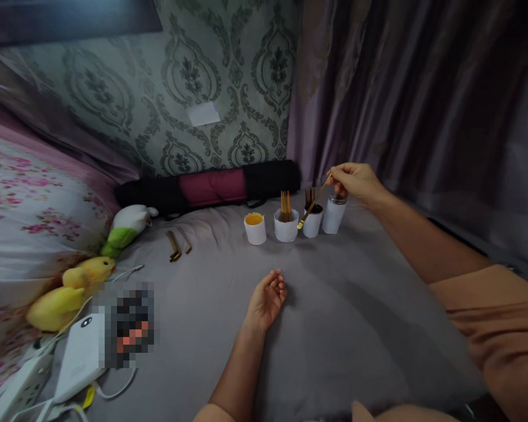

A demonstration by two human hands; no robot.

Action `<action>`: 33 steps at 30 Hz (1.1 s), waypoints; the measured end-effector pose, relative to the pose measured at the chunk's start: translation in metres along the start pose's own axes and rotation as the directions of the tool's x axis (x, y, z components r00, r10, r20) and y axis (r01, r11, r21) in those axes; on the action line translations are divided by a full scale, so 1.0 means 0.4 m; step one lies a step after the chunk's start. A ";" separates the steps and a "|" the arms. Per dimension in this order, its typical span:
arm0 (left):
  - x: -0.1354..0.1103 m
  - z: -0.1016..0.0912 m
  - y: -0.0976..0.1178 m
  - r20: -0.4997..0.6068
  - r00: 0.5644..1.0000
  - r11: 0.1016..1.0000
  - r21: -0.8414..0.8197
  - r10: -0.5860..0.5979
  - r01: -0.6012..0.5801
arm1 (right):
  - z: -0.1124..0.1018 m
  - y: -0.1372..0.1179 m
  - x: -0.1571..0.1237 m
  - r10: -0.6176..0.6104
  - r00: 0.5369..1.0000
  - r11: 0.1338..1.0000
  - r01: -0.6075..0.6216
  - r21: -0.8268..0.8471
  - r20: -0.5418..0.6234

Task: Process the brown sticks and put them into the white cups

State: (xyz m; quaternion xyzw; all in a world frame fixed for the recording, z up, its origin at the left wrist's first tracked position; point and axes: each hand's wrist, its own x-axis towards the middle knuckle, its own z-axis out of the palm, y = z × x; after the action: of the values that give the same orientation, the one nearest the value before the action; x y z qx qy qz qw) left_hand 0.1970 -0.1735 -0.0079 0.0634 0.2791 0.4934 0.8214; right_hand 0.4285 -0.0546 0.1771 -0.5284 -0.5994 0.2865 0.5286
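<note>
My right hand (354, 179) pinches the upper end of a thin brown stick with a yellow tip (315, 202). The stick slants down to the left, its tip in front of the white cups. Below it are a white cup holding upright thin sticks (286, 233) and a white cup with dark contents and darker sticks (311, 227). A taller white-wrapped jar (333, 218) stands just under my right hand. Left of these is a white cup of yellow-orange paste (256, 233). My left hand (267, 298) rests palm up on the grey sheet, fingers loosely curled, holding nothing.
Several short brown pieces (175, 246) lie on the grey sheet (211, 328). A black and maroon rolled bag (211, 189) runs along the wall. Plush toys (59, 305), a white power bank (80, 354), cables and a power strip (20, 381) line the left edge.
</note>
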 end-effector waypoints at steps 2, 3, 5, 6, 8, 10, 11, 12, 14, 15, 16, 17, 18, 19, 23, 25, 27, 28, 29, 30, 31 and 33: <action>0.001 -0.002 -0.001 0.000 1.000 1.000 0.005 0.002 -0.002 | 0.004 -0.009 -0.003 0.000 1.000 1.000 -0.001 -0.019 -0.029; 0.001 -0.003 -0.001 0.000 1.000 1.000 0.006 0.002 -0.002 | 0.006 -0.014 -0.004 0.001 0.999 1.000 -0.002 -0.027 -0.033; 0.002 -0.005 0.000 0.000 1.000 1.000 0.004 0.000 0.000 | 0.009 -0.024 -0.007 0.001 0.999 1.000 -0.002 -0.032 -0.033; 0.002 -0.006 0.000 0.000 1.000 1.000 0.003 -0.001 0.001 | 0.011 -0.028 -0.009 -0.001 0.999 0.999 0.000 -0.033 -0.032; 0.003 -0.007 0.000 0.003 1.000 1.000 0.005 0.000 0.000 | 0.012 -0.035 -0.011 -0.009 0.999 0.999 0.008 -0.037 -0.030; 0.003 -0.008 0.000 0.005 1.000 1.000 0.007 0.000 0.000 | 0.013 -0.039 -0.011 -0.021 0.999 0.999 0.020 -0.046 -0.030; 0.003 -0.008 0.000 0.005 1.000 1.000 0.007 -0.001 0.001 | 0.014 -0.041 -0.010 -0.027 0.999 0.998 0.025 -0.051 -0.033; 0.003 -0.008 0.000 0.004 1.000 1.000 0.006 -0.001 0.001 | 0.014 -0.043 -0.009 -0.031 0.999 0.998 0.029 -0.056 -0.037; 0.003 -0.008 0.000 -0.002 1.000 1.000 0.002 -0.001 0.001 | 0.016 -0.050 -0.005 -0.040 0.998 0.997 0.036 -0.064 -0.051; 0.002 -0.007 0.000 -0.005 1.000 1.000 0.001 0.000 0.000 | 0.016 -0.055 -0.002 -0.045 0.997 0.997 0.041 -0.069 -0.058; 0.002 -0.007 0.001 -0.006 1.000 1.000 0.000 0.001 -0.001 | 0.018 -0.061 0.001 -0.052 0.996 0.996 0.047 -0.075 -0.068; 0.002 -0.006 0.001 -0.007 1.000 1.000 0.000 0.001 -0.001 | 0.019 -0.067 0.004 -0.060 0.995 0.995 0.053 -0.084 -0.077; 0.002 -0.006 0.001 -0.008 1.000 1.000 0.000 0.002 -0.002 | 0.021 -0.073 0.008 -0.070 0.994 0.994 0.062 -0.095 -0.085; 0.001 -0.006 0.001 -0.009 1.000 1.000 0.000 0.002 -0.002 | 0.022 -0.078 0.012 -0.080 0.993 0.992 0.070 -0.109 -0.091; 0.001 -0.006 0.002 -0.011 1.000 1.000 -0.005 0.006 -0.006 | 0.028 -0.087 0.029 -0.114 0.988 0.981 0.096 -0.171 -0.101; 0.001 -0.008 0.002 -0.007 1.000 1.000 -0.017 0.008 -0.008 | 0.031 -0.084 0.040 -0.122 0.987 0.976 0.099 -0.195 -0.109; -0.001 -0.009 0.003 -0.007 1.000 1.000 -0.030 0.009 -0.009 | 0.034 -0.077 0.053 -0.127 0.986 0.972 0.102 -0.212 -0.108; -0.002 -0.010 0.003 -0.010 1.000 0.999 -0.036 0.010 -0.010 | 0.036 -0.073 0.061 -0.132 0.986 0.970 0.107 -0.219 -0.103; -0.004 -0.012 0.004 -0.013 1.000 0.999 -0.040 0.011 -0.011 | 0.040 -0.068 0.069 -0.137 0.985 0.968 0.112 -0.225 -0.100; -0.006 -0.013 0.004 -0.016 1.000 0.999 -0.045 0.015 -0.016 | 0.045 -0.062 0.078 -0.143 0.985 0.966 0.118 -0.230 -0.094; -0.009 -0.015 0.005 -0.018 1.000 0.999 -0.050 0.020 -0.021 | 0.051 -0.055 0.088 -0.152 0.984 0.963 0.128 -0.236 -0.087; -0.014 -0.018 0.006 -0.019 0.999 0.998 -0.064 0.028 -0.029 | 0.067 -0.040 0.106 -0.178 0.982 0.954 0.157 -0.255 -0.059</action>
State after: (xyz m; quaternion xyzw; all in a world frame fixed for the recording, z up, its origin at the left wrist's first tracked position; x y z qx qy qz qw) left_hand 0.1894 -0.1783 -0.0106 0.0363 0.2697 0.5144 0.8132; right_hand 0.4031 -0.0134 0.1981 -0.5489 -0.6513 0.1415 0.5045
